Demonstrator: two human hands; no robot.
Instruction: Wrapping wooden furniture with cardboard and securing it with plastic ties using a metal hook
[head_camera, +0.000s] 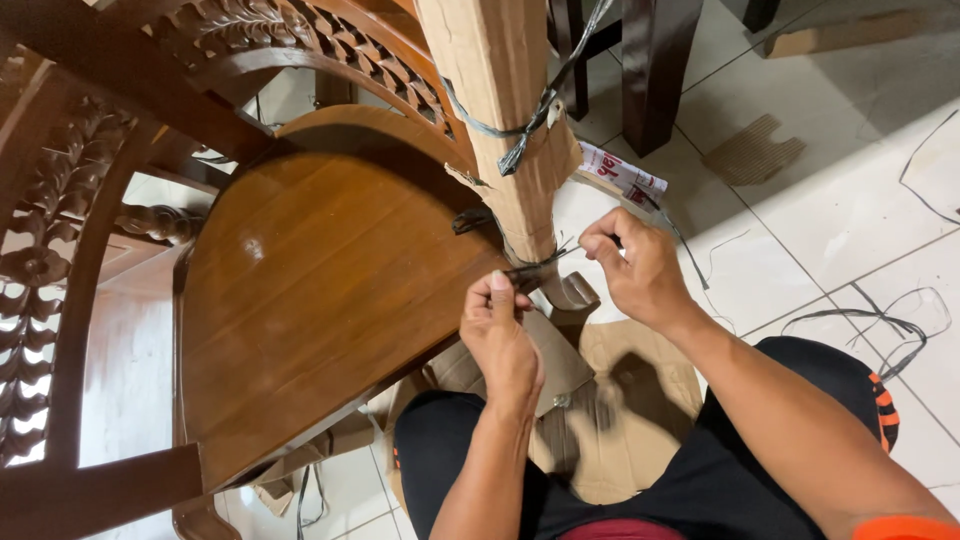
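Tiled floor (800, 230) | left hand (503, 340), right hand (640, 270) both pinch strap (535, 270) round cardboard-wrapped chair leg (510, 110)

Chair seat (320, 290): glossy reddish-brown wood, carved leaf pattern on backrest (300, 40). Leg wrap (510, 120): tan cardboard, grey strap (500, 128). Floor tiles (830, 220): off-white, grey grout. Trousers (700, 480): black, orange stripes near right. Far legs (655, 60): dark brown.

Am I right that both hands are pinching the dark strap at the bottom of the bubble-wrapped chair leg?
Not quite: the head view shows the chair leg wrapped in brown cardboard, not bubble wrap. Both the left hand and right hand do pinch the dark strap at its bottom.
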